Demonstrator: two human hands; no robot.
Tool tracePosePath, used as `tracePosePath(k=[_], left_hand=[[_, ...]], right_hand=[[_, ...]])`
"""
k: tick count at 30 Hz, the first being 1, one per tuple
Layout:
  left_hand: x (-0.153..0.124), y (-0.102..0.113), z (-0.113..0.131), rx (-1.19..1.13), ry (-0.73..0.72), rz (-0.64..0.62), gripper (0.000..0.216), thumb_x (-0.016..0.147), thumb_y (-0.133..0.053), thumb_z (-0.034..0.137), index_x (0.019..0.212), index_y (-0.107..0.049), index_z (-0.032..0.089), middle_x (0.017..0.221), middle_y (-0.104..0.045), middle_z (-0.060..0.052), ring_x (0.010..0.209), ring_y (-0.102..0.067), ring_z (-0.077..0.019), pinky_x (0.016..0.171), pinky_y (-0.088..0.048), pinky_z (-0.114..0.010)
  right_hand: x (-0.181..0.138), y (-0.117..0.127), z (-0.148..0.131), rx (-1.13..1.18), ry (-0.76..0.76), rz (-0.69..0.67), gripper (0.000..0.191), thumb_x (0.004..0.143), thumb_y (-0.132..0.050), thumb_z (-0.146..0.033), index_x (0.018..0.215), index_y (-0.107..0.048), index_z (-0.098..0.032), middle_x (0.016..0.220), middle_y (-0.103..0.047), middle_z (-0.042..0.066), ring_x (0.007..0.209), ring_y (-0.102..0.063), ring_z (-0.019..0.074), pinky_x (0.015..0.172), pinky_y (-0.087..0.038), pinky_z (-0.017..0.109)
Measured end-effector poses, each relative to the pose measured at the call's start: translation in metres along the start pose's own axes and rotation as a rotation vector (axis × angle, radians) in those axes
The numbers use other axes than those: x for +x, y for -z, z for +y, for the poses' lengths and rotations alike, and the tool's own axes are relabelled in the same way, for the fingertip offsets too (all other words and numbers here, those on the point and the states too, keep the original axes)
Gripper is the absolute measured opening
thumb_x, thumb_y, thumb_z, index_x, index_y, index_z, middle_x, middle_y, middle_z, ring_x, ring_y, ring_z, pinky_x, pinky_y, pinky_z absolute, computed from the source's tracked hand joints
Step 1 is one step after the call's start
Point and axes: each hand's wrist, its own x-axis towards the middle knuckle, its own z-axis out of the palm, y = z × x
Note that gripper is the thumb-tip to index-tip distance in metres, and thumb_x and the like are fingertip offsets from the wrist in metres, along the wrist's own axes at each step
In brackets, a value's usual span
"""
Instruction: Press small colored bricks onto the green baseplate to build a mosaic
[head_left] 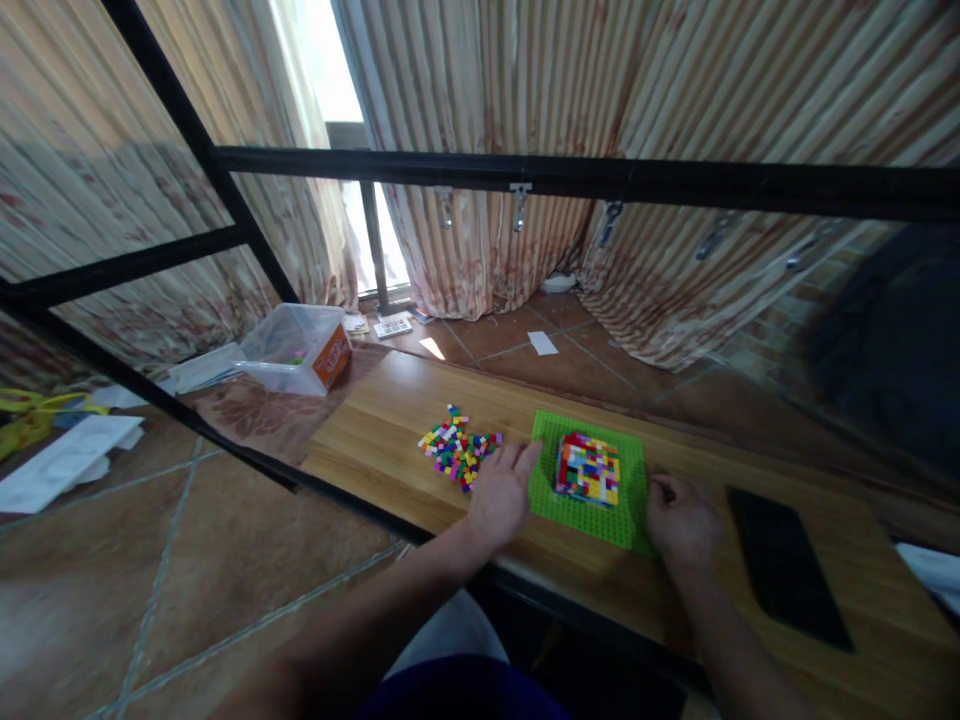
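One clear plastic bin with an orange label, past the left end of the wood-grain worktop. On that worktop, a loose heap of small multicoloured building bricks. Next, left hand, palm down between heap and plate, fingers loosely extended; cannot tell if holding anything underneath. Then a green studded baseplate, with a rectangular multicoloured brick block on it. At its right edge, right hand, fingers curled; cannot tell if gripping. Farthest right, a flat black slab.
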Motion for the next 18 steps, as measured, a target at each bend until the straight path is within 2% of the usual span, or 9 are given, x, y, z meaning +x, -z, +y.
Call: tracePosePath(k=[3,7,12,18], left_hand=[[-0.005,0.009,-0.022,0.057,0.002,-0.031,0.047,0.080,-0.053,0.010,0.125,-0.059,0.020,0.133,-0.055,-0.010,0.119,-0.050,-0.0253,0.104,-0.042,-0.041],[-0.006,0.014,-0.040,0.119,-0.052,-0.058,0.035,0.085,-0.051,0.012,0.116,-0.064,0.024,0.130,-0.057,-0.007,0.111,-0.052,-0.0237,0.097,-0.044,-0.042],[-0.001,0.012,-0.042,0.140,-0.082,-0.043,0.021,0.091,-0.049,0.016,0.102,-0.067,0.021,0.118,-0.062,-0.008,0.104,-0.054,-0.0219,0.093,-0.045,-0.041],[0.003,0.011,-0.040,0.130,-0.090,-0.015,0.021,0.094,-0.045,0.016,0.099,-0.065,0.018,0.113,-0.065,-0.010,0.101,-0.056,-0.0223,0.092,-0.046,-0.041]], right_hand=[[0.000,-0.001,0.000,0.016,-0.005,-0.007,0.032,0.082,-0.044,-0.033,0.084,-0.070,-0.014,0.080,-0.062,0.011,0.072,-0.052,0.0212,0.068,-0.040,0.033],[0.000,0.001,-0.003,-0.003,-0.038,-0.024,0.032,0.082,-0.043,-0.033,0.086,-0.069,-0.015,0.082,-0.062,0.010,0.074,-0.053,0.0209,0.069,-0.040,0.032],[0.001,0.004,-0.008,0.000,-0.059,-0.039,0.030,0.083,-0.042,-0.031,0.085,-0.069,-0.016,0.082,-0.062,0.009,0.075,-0.054,0.0206,0.070,-0.041,0.032],[0.001,0.006,-0.010,0.017,-0.064,-0.037,0.031,0.083,-0.042,-0.031,0.086,-0.069,-0.016,0.086,-0.064,0.010,0.076,-0.056,0.0204,0.072,-0.042,0.032]])
